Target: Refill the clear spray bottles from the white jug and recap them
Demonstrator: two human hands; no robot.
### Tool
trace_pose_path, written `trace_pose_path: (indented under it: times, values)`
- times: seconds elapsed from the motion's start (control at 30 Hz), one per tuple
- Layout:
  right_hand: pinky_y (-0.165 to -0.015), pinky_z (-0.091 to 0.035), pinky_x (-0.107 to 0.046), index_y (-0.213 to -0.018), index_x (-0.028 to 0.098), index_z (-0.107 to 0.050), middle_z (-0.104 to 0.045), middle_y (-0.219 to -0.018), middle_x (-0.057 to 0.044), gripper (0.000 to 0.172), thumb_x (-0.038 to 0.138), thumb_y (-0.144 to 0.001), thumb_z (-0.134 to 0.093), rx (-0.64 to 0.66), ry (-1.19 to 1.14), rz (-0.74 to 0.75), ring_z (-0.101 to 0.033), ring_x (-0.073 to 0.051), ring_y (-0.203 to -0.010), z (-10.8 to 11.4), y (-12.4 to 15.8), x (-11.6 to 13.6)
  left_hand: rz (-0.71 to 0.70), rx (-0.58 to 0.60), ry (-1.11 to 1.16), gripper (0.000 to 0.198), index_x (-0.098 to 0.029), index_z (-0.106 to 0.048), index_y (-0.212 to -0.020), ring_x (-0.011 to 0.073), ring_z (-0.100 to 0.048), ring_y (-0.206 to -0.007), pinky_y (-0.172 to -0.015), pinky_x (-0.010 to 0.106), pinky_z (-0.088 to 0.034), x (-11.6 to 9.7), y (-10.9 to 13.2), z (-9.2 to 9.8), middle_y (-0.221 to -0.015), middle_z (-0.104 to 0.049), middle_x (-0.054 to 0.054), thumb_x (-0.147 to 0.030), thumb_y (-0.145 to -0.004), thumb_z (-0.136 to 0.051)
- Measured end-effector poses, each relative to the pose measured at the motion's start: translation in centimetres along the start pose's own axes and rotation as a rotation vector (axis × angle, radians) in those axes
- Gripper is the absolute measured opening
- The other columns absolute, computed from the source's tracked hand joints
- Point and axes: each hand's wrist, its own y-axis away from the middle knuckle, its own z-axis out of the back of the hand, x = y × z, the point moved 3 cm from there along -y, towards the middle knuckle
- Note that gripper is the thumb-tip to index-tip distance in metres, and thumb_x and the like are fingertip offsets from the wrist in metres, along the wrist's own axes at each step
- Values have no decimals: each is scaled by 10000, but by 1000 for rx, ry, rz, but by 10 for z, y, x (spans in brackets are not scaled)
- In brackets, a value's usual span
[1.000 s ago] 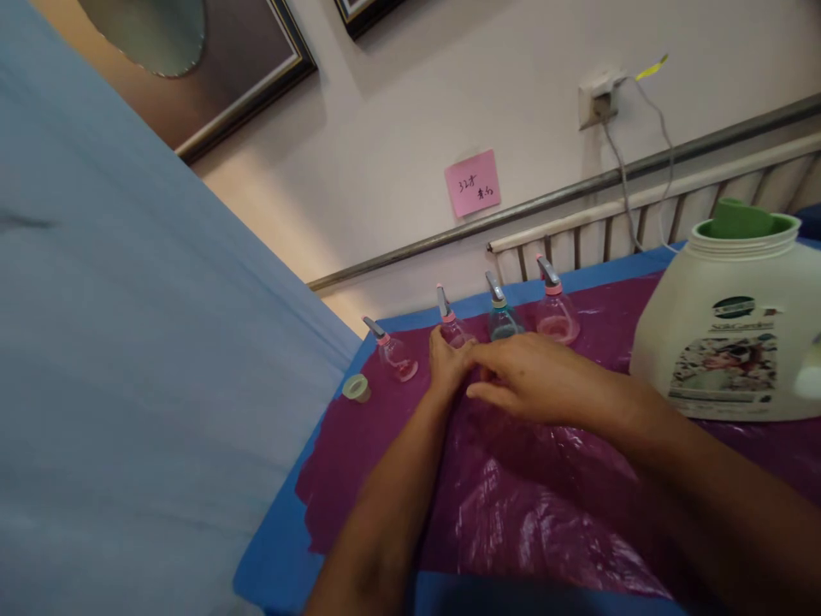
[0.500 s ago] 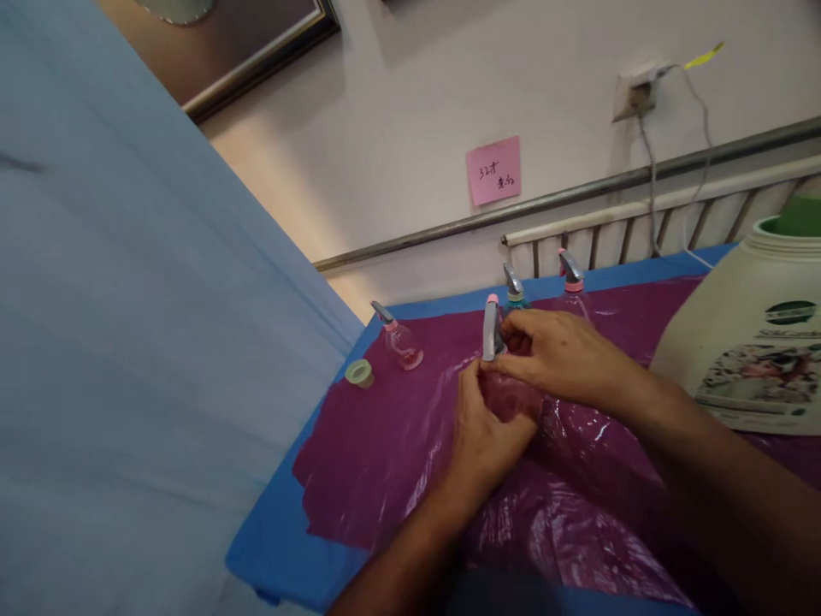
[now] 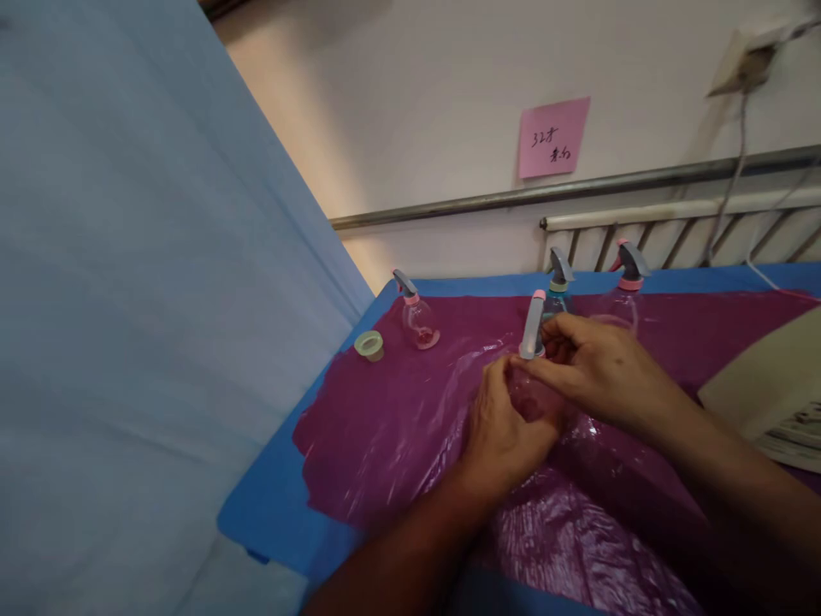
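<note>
A clear spray bottle [image 3: 534,395] with a grey and pink trigger head stands between my hands at the middle of the table. Round its body wraps my left hand [image 3: 510,425], thumb on the near side. My right hand [image 3: 587,359] pinches at the pink collar under the trigger head; its fingertips are partly hidden. Just behind are a spray bottle with a teal body [image 3: 559,301] and another clear spray bottle with a pink collar [image 3: 623,306]. Farther left, one more clear spray bottle [image 3: 420,323] stands upright beside a pale green cap [image 3: 370,345].
Purple plastic sheeting [image 3: 385,436] covers much of the blue table [image 3: 275,513]. A large cream jug [image 3: 763,385] stands at the right. Behind are a wall with a pink note [image 3: 553,137], a pipe and a radiator. A light blue curtain [image 3: 160,299] hangs at the left.
The camera view has shifted, so the table's things appear farther right and the jug is partly out of frame. Both hands keep their hold on the spray bottle.
</note>
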Motion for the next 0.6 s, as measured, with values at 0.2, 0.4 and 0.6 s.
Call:
trace_pose_path:
  times: [0.2,0.4,0.6]
  values:
    - [-717,-479,-362,-860,239,-682,-733,-855,-39,233,423,-1002,-667,134,-14,106,-666,-212,-764,3,-1,0,50,27,79,766,-381,-617,-1460,446,-696,-1372,-1152,651,-603,12,1,-8,-1453,-726,118,-433,-803,-1009]
    - [-1053,-619,-452,-1543,258,-620,-796,-1346,-92,533,351,-1023,-689,185,-196,118,-772,-277,-1184,9,-2,-4,47,37,97,740,-367,-632,-1483,454,-699,-1352,-1149,660,-593,13,-2,-8,-1420,-736,129,-452,-834,-977]
    - [-1003,-652,-498,-1331,261,-719,-827,-1206,-76,446,495,-966,-822,143,-148,33,-789,-289,-1060,9,-5,-12,24,37,96,717,-361,-649,-1485,439,-720,-1320,-1129,643,-617,11,0,-8,-1355,-753,114,-440,-842,-954]
